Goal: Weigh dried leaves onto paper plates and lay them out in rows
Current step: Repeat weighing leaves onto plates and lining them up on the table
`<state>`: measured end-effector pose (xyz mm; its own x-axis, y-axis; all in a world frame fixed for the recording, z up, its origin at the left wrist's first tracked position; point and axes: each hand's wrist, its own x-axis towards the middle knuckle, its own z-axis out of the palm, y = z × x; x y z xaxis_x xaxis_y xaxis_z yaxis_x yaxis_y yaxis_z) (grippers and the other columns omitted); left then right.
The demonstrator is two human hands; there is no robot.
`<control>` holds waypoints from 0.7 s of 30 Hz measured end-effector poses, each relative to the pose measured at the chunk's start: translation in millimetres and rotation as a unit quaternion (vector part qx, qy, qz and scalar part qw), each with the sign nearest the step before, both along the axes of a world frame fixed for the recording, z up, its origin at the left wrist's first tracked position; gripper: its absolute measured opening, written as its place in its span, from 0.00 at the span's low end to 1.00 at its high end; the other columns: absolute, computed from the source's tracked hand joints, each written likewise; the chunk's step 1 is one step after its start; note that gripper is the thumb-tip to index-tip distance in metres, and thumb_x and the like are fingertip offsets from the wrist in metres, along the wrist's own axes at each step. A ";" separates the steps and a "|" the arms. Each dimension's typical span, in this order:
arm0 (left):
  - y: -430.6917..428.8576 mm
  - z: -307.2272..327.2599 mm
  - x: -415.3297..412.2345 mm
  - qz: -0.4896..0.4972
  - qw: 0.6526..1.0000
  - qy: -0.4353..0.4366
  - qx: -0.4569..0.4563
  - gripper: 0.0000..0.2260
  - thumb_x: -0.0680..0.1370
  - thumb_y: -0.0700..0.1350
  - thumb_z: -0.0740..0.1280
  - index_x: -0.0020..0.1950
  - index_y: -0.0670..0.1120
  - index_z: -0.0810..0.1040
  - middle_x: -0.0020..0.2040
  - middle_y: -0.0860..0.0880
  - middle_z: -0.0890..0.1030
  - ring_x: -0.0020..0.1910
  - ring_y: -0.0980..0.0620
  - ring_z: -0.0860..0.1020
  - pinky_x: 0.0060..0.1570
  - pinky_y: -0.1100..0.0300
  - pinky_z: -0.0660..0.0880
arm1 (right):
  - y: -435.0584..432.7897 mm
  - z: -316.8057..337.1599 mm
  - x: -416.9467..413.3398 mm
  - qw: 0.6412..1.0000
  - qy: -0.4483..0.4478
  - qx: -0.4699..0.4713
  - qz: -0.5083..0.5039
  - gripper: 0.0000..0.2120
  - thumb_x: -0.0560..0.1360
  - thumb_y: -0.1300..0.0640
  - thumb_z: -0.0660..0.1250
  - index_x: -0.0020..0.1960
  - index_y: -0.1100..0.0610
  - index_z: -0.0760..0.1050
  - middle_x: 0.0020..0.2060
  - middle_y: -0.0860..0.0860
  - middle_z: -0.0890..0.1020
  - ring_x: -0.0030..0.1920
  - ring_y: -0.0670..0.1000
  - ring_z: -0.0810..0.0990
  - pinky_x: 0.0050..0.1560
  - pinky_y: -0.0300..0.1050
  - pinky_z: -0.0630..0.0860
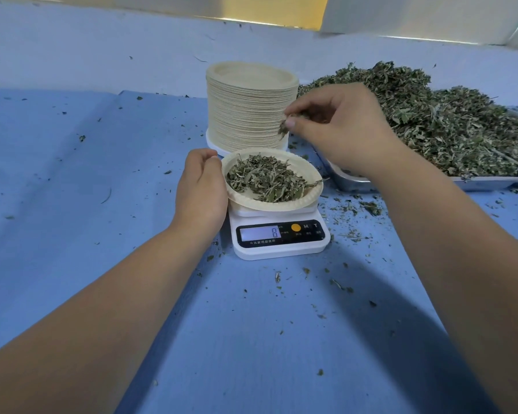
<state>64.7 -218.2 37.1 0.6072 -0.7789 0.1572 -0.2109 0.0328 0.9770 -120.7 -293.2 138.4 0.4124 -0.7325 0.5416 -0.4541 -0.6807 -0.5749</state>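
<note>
At the centre of the frame a white digital scale (281, 239) stands on the blue-covered surface (72, 204), its display showing 8. A paper plate (271, 205) sits on the scale's platform with a portion of dried leaves (266, 180) heaped inside it. The left hand (201, 186) is at the plate's left rim, fingers curled and thumb against the edge, gripping it. The right hand (341, 130) hovers above and to the right of the plate. Its thumb and fingertips are pressed together on a small tuft of leaves (283, 128), and the other fingers are curled. Just behind the scale, at upper centre, rises a tall stack of plates (248, 109). To the right of the stack a metal tray (491, 182) carries a large leaf pile (431, 124) that reaches toward the upper right of the frame. Loose leaf crumbs (368, 207) are scattered over the surface, thickest to the right of the scale and below it.
</note>
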 end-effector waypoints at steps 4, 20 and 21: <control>-0.8 -0.6 0.4 -0.004 1.000 0.003 0.000 0.09 0.81 0.50 0.54 0.54 0.59 0.74 0.47 0.61 0.76 0.39 0.79 0.71 0.42 0.63 0.65 | -24.2 -9.1 -32.0 0.988 -0.072 -0.044 -0.130 0.08 0.76 0.53 0.73 0.54 0.47 0.84 0.43 0.38 0.84 0.43 0.38 0.82 0.54 0.40 0.81; -2.4 -2.6 0.6 -0.002 1.000 -0.013 0.004 0.10 0.80 0.52 0.55 0.54 0.59 0.75 0.47 0.62 0.77 0.40 0.78 0.71 0.43 0.63 0.66 | -3.4 -46.0 -53.3 0.989 0.130 0.007 -0.064 0.09 0.79 0.51 0.69 0.58 0.48 0.82 0.45 0.37 0.82 0.46 0.27 0.76 0.44 0.21 0.66; -2.7 -2.7 0.3 -0.001 1.000 -0.013 0.006 0.11 0.79 0.53 0.55 0.55 0.59 0.75 0.47 0.62 0.77 0.40 0.78 0.72 0.42 0.63 0.66 | 0.1 -45.5 -51.6 0.988 0.150 0.017 -0.038 0.10 0.79 0.50 0.69 0.59 0.46 0.82 0.45 0.36 0.81 0.46 0.27 0.76 0.42 0.20 0.66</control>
<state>65.0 -220.9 34.4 0.6019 -0.7814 0.1648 -0.2371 0.0222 0.9712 -172.3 -293.1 92.9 0.4937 -0.7828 0.3789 -0.6562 -0.6212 -0.4284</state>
